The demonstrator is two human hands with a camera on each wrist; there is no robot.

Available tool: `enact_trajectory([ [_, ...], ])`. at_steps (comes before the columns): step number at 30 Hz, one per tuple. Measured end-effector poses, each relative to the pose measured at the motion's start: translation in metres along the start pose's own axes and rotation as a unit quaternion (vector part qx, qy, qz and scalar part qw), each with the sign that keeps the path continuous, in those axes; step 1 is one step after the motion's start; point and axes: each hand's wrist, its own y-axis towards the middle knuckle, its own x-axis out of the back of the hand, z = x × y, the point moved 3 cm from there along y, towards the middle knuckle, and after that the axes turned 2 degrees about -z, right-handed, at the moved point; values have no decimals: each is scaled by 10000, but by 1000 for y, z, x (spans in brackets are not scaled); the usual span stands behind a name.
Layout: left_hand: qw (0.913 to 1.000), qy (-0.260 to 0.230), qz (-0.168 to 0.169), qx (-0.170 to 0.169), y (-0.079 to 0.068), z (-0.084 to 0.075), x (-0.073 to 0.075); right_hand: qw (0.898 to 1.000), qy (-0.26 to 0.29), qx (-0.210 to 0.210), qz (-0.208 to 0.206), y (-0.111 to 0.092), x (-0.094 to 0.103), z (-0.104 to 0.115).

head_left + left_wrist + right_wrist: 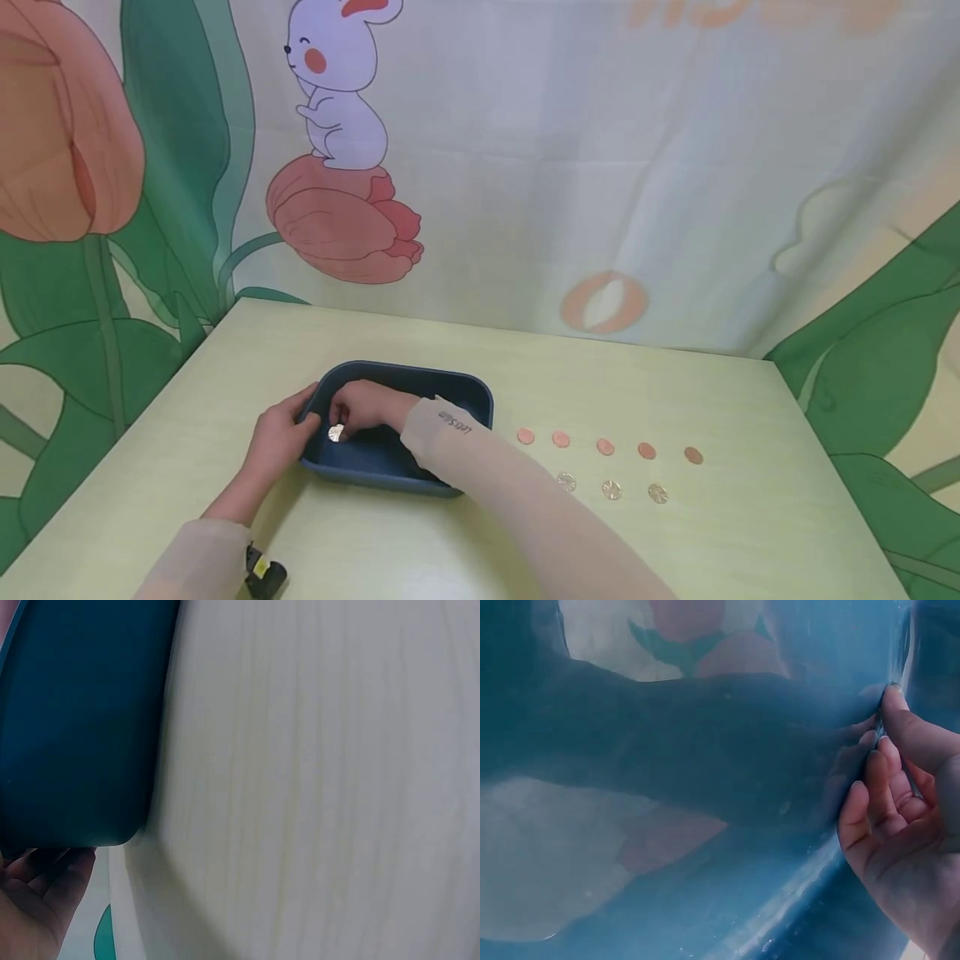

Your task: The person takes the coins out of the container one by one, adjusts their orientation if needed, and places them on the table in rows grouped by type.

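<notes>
A dark blue rectangular plastic basin (390, 483) stands on the table. My left hand (276, 437) holds its left end, the thumb over the rim and the fingers outside; in the left wrist view those fingers lie against the basin's end wall (82, 750). Inside the basin, my right hand (363, 406) reaches down at the left end and pinches a shiny gold-coloured coin (336, 433) close to the floor. In the right wrist view the right hand's fingertips (877, 761) are by the glossy basin floor, and the coin is mostly hidden.
Right of the basin, several copper-coloured coins (605, 447) lie in a row. Nearer me is a row of 3 gold-coloured coins (612, 490), one beside the right sleeve (510, 492). A printed curtain (510, 167) hangs behind the pale table (750, 517). A small black device (264, 575) is by the left wrist.
</notes>
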Motion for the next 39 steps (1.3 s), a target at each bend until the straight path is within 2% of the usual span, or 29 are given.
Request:
enact_trajectory([
  [9, 10000, 52, 29, -9, 2, -5, -5, 9999, 102, 8, -12, -5, 11, -8],
  [14, 9999, 109, 41, -35, 2, -8, -5, 9984, 559, -11, -89, -14, 37, -14],
  [19, 10000, 76, 41, -44, 1, -10, -3, 9930, 1149, 41, -288, -33, 67, -10],
  [24, 9999, 43, 77, 57, 1, -9, -2, 9839, 1701, -212, -515, -63, 81, -10],
  [31, 10000, 35, 51, 30, -2, -4, 0, 9587, 2562, -972, -765, -114, 84, -25],
  [39, 10000, 70, 50, -24, -2, -3, 0, 9409, 2830, -1466, -1145, -185, 80, -58],
])
